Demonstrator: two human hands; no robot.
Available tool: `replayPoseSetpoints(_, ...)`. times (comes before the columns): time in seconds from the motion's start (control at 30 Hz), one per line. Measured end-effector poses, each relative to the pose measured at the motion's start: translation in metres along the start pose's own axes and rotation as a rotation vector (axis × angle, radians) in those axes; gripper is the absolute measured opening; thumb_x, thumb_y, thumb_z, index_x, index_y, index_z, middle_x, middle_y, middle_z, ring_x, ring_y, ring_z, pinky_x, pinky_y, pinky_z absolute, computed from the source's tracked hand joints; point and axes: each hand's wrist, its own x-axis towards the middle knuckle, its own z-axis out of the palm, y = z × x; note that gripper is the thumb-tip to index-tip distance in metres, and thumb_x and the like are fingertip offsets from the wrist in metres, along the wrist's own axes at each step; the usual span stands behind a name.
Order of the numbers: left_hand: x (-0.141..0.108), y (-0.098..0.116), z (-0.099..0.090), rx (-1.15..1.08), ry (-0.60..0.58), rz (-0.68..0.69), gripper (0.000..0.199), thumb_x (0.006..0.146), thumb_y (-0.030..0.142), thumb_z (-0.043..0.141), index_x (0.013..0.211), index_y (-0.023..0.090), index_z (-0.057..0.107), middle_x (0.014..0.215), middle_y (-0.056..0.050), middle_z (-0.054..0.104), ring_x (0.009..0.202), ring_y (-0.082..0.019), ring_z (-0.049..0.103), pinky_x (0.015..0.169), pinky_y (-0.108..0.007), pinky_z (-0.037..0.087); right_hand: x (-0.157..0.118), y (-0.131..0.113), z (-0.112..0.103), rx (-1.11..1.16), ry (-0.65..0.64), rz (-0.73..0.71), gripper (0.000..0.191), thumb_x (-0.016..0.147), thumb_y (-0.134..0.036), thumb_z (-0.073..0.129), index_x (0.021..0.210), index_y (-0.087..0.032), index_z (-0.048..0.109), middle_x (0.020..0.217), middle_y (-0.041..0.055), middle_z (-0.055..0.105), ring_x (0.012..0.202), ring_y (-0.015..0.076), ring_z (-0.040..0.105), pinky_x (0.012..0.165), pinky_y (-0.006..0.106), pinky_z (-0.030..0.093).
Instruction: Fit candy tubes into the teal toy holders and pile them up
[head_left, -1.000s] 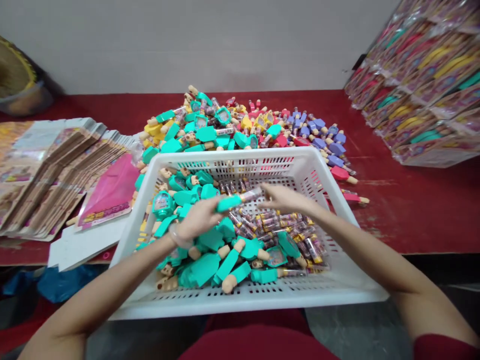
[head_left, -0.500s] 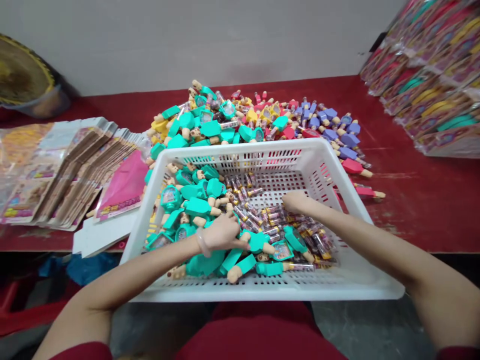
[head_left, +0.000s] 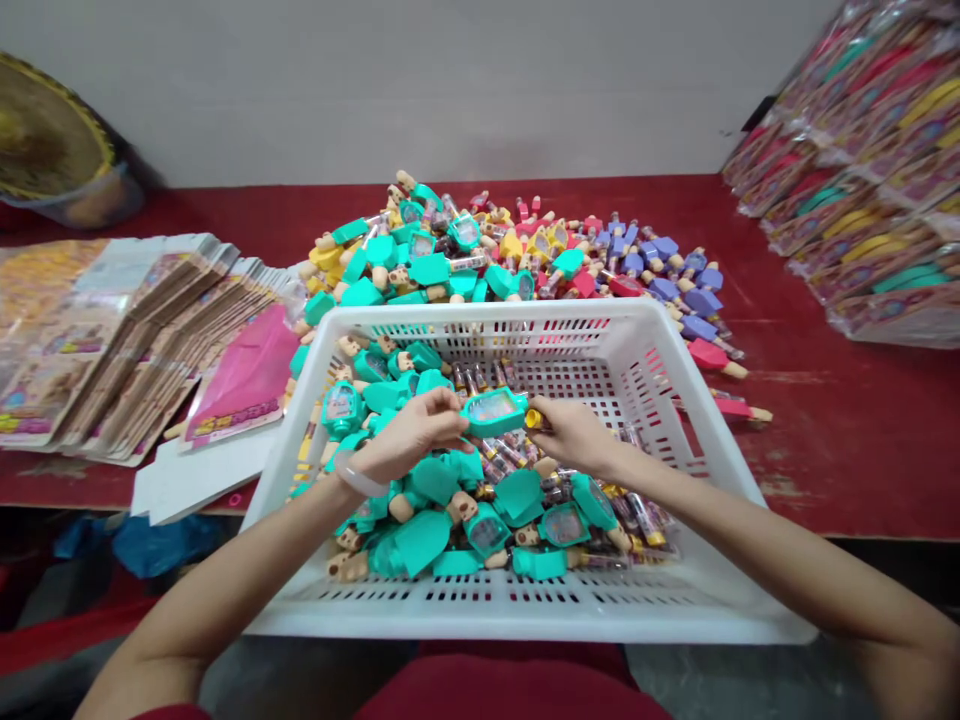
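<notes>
The left fingers [head_left: 444, 425] pinch a teal toy [head_left: 495, 411], likely light, stiff plastic, best gripped by its edges; right fingers [head_left: 546, 418] grip a yellow-capped tube [head_left: 534, 419] beside them.

No wording can be read; the lettering on the flat pink packet [head_left: 251, 365] near the red bench's [head_left: 825, 480] front edge is blurred.

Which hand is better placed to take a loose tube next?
Probably the right hand: it sits nearer most tubes, though holding a yellow piece. The left hand holds a teal toy over other toys.
</notes>
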Motion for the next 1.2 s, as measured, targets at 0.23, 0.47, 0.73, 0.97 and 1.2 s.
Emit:
replayPoseSetpoints(0.23, 0.000, -0.021, 0.001, 0.503, -0.161, 0.158, 0.048, 0.069, 0.019, 0.066, 0.113, 0.021, 0.046, 0.115, -0.006, 0.056, 0.101, -0.021, 0.058, 0.071, -0.028, 0.050, -0.004, 0.001, 0.006, -0.130, -0.090, -0.009, 0.010, 0.082, -0.025, 0.052, 0.085, -0.017, 0.058, 0.072, 0.0044, 0.066, 0.066, 0.0172, 0.058, 0.055, 0.025, 0.024)
replayPoseSetpoints(0.47, -0.014, -0.028, 0.020, 1.105, -0.101, 0.356, 0.046, 0.079, 0.033, 0.065, 0.120, 0.020, 0.051, 0.120, -0.010, 0.058, 0.104, -0.026, 0.056, 0.085, -0.036, 0.045, -0.012, -0.010, 0.014, -0.300, -0.121, -0.176, 0.011, 0.083, -0.018, 0.049, 0.085, -0.014, 0.059, 0.070, 0.0066, 0.066, 0.060, 0.0168, 0.056, 0.051, 0.029, 0.018)
replayPoseSetpoints(0.73, -0.013, -0.017, 0.022, 0.463, -0.575, -0.350, 0.053, 0.085, 0.065, 0.041, 0.084, 0.015, 0.059, 0.067, -0.003, 0.060, 0.038, -0.007, 0.032, 0.036, -0.023, 0.027, -0.034, -0.029, 0.008, -0.363, -0.150, -0.276, 0.022, 0.083, -0.005, 0.041, 0.082, -0.013, 0.062, 0.070, 0.0108, 0.065, 0.059, 0.0180, 0.055, 0.053, 0.029, 0.030)
replayPoseSetpoints(0.97, -0.014, -0.031, 0.024, 1.407, -0.340, 0.469, 0.050, 0.084, 0.019, 0.053, 0.133, 0.023, 0.047, 0.130, -0.014, 0.056, 0.092, -0.024, 0.063, 0.068, -0.031, 0.045, -0.015, -0.015, -0.001, 0.345, -0.814, 0.018, 0.026, 0.080, -0.040, 0.057, 0.072, -0.016, 0.062, 0.057, -0.0008, 0.057, 0.048, 0.0116, 0.048, 0.047, 0.022, 0.033)
replayPoseSetpoints(1.2, 0.000, -0.027, 0.016, 1.027, -0.498, 0.039, 0.037, 0.089, 0.047, 0.049, 0.107, 0.016, 0.060, 0.074, -0.003, 0.066, 0.056, -0.015, 0.058, 0.051, -0.023, 0.043, -0.013, -0.008, 0.012, -0.126, -0.218, -0.162, 0.013, 0.082, -0.017, 0.052, 0.087, -0.011, 0.063, 0.079, 0.0108, 0.067, 0.071, 0.0195, 0.059, 0.064, 0.028, 0.039)
